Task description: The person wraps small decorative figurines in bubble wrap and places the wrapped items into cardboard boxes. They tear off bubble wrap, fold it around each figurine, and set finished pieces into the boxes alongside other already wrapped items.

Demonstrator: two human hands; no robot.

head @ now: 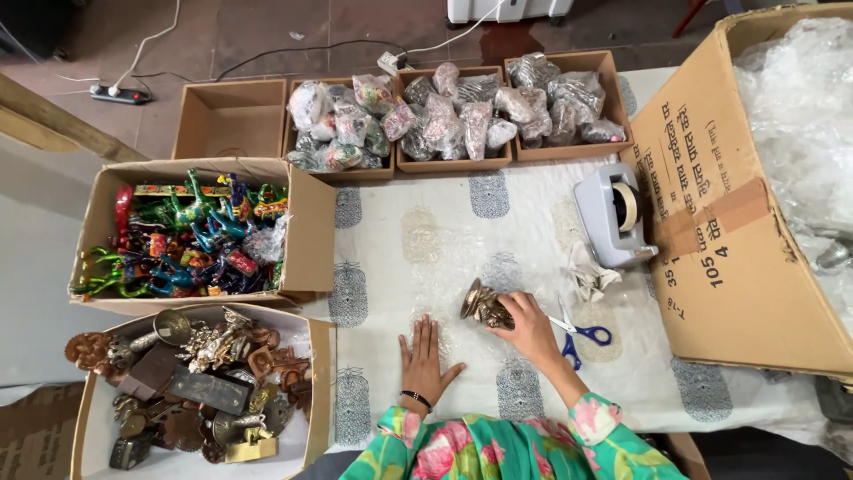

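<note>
Looking down from the head camera, the right hand has its grip closed on a small brass figurine, which lies near the middle of the desk's near half, on a sheet of bubble wrap. The figurine sticks out up and to the left of the grip, its long axis slanting from the palm toward the desk's far-left corner, tilted rather than upright. The left hand lies flat, fingers spread, pressing the wrap just short of the figurine and toward the near edge; it holds nothing. Of the two, the right hand is on the figurine, the left close beside but apart.

The figurine looks like hard cast metal, dull gold-brown, knobbly in outline. The wrap is thin, clear and crinkled over a white printed cloth. Blue-handled scissors lie just right of the right wrist, and a grey tape dispenser stands toward the right edge beside a large carton. Along the far edge, low trays hold wrapped bundles. At the left edge, one box holds bright painted figures, another dark brass pieces.
</note>
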